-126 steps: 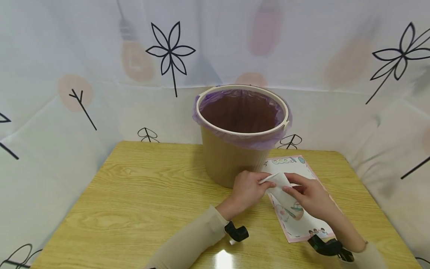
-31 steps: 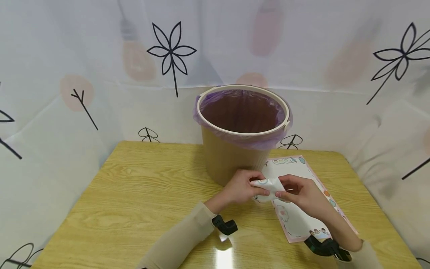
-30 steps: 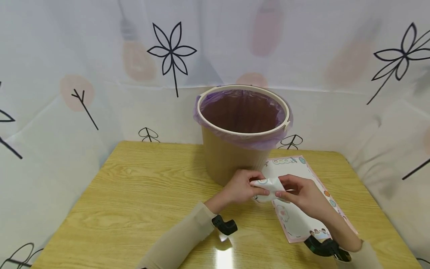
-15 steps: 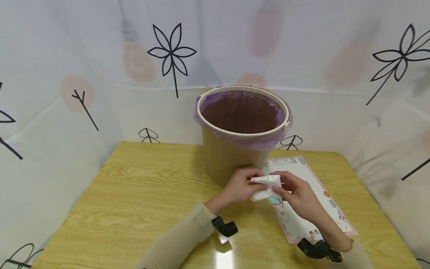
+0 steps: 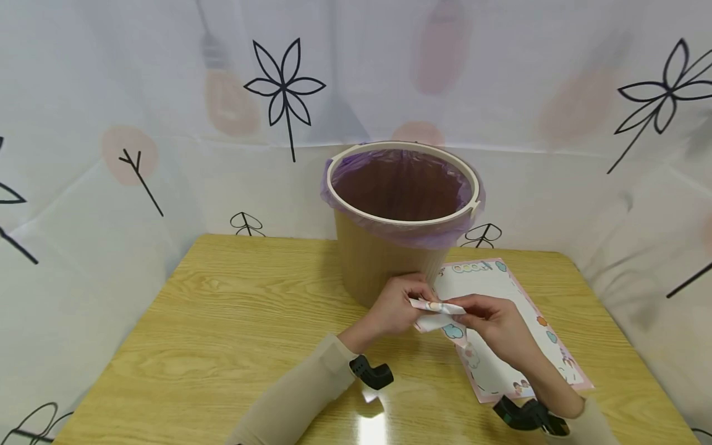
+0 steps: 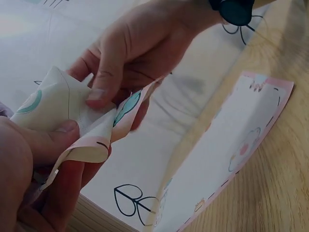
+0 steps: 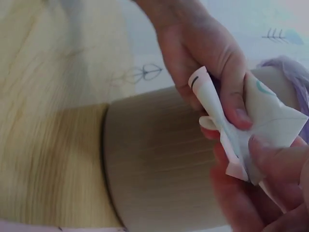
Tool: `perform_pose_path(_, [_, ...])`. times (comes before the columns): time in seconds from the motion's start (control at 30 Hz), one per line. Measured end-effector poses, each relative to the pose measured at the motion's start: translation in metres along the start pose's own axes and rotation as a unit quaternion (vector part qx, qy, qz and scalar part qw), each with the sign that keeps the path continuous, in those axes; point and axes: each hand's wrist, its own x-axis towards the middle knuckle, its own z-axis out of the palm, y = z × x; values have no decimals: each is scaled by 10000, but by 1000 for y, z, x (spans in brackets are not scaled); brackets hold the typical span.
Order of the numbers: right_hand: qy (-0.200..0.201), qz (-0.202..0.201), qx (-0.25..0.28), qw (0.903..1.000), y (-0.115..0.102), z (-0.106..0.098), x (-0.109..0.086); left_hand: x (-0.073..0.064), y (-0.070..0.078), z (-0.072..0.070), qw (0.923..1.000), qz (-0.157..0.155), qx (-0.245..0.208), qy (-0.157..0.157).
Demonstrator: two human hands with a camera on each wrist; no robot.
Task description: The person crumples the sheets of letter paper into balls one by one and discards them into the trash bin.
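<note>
Between my two hands is a folded sheet of white paper (image 5: 436,322) with a pink edge and printed drawings. In the head view my left hand (image 5: 396,306) pinches its left side between thumb and fingers. My right hand (image 5: 497,321) pinches the right side, thumb on the near face. Seen from the left wrist, the folded paper (image 6: 87,116) has a curled pink border and a crease line across it. The right wrist view shows folded layers and a loose flap of the paper (image 7: 275,121). Some fingertips are hidden behind it.
A beige bucket (image 5: 384,266) lined with a purple bag (image 5: 428,236) stands just behind my hands. A flat white sheet with a pink printed border (image 5: 500,364) lies on the wooden table (image 5: 250,309) under my right hand. A patterned cloth (image 5: 167,93) hangs behind.
Over the last seconds the paper has been folded smaller. Since half a second ago its upper part has tilted down, showing a narrow pink edge, and my right fingers have shifted slightly down.
</note>
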Motion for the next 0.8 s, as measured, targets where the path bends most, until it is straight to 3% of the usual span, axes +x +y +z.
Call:
perform_pose_path(0.13, [140,-791,-325,9962,0,2,2,1,-5,0,9999,-55,126,12])
perform_pose_path(0.27, [591,-1352,-859,9853,0,3,4,1,-5,0,9998,-135,137,-66])
perform_pose_path(0.37, [844,-1227,-1120,9825,1,2,3,0,-5,1,9994,-264,11,-224])
perform_pose_path(0.57, [989,-1025,-1308,9811,1,2,3,-1,-8,0,9966,-619,-288,-465])
perform_pose_path(0.8, [1171,-1339,-1446,9734,3,2,5,-3,-11,-6,9831,-1035,-950,-1174])
